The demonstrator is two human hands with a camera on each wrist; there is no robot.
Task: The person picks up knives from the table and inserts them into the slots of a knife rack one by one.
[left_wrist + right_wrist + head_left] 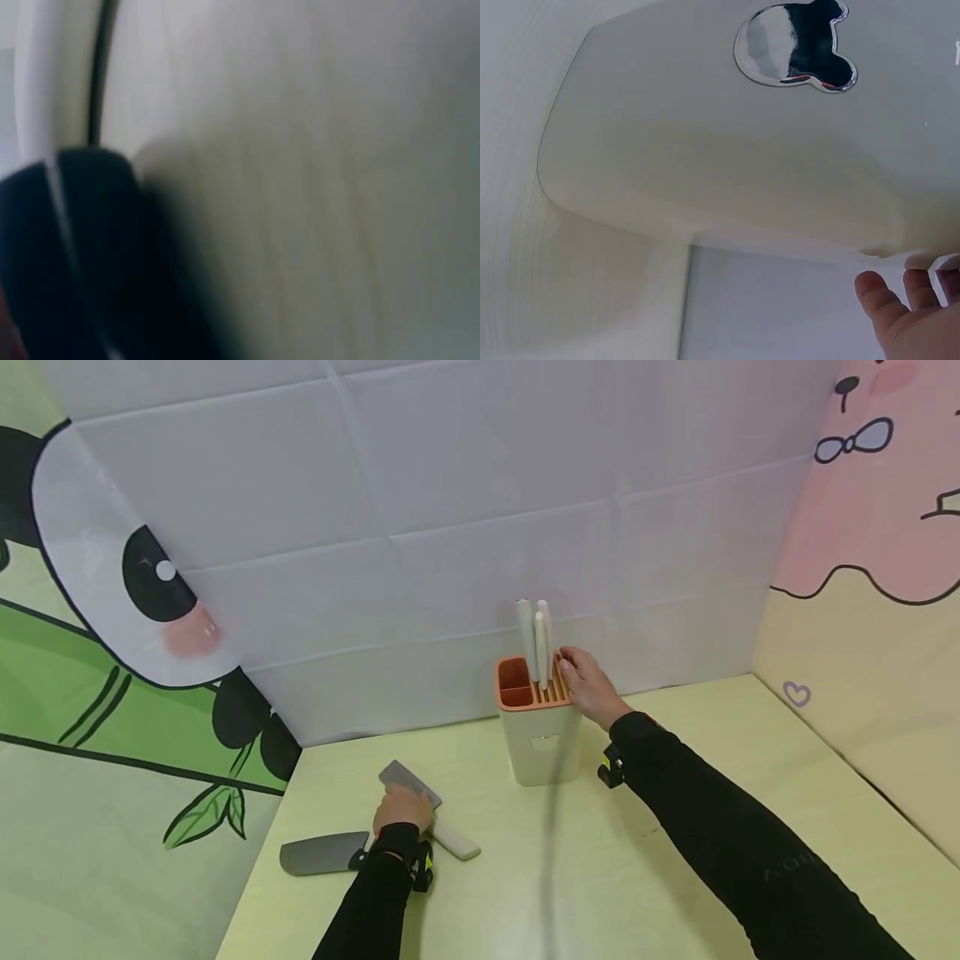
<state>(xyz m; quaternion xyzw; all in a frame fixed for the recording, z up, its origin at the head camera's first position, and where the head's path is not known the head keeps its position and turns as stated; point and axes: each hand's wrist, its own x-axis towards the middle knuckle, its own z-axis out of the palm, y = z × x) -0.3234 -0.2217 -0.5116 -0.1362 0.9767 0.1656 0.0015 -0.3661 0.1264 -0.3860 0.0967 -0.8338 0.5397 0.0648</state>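
Note:
My left hand [403, 808] is over the middle of a cleaver [411, 781], its broad grey blade showing beyond the knuckles and its pale handle [453, 842] to the right. The fingertips are hidden, so the hold is unclear. A second cleaver [322, 853] lies to the left, its handle mostly hidden by my wrist. My right hand [591, 687] grips the right rim of a white knife block [542, 745] with an orange top. In the right wrist view, several fingers [885, 304] curl at the block's edge. Several pale-handled knives [542, 647] stand in its slots.
The block stands near the back of the pale tabletop [637, 877], close to a white wall sheet [450, 568]. A printed side panel [862, 693] borders the right. The left wrist view is blurred, showing mainly tabletop and a dark shape.

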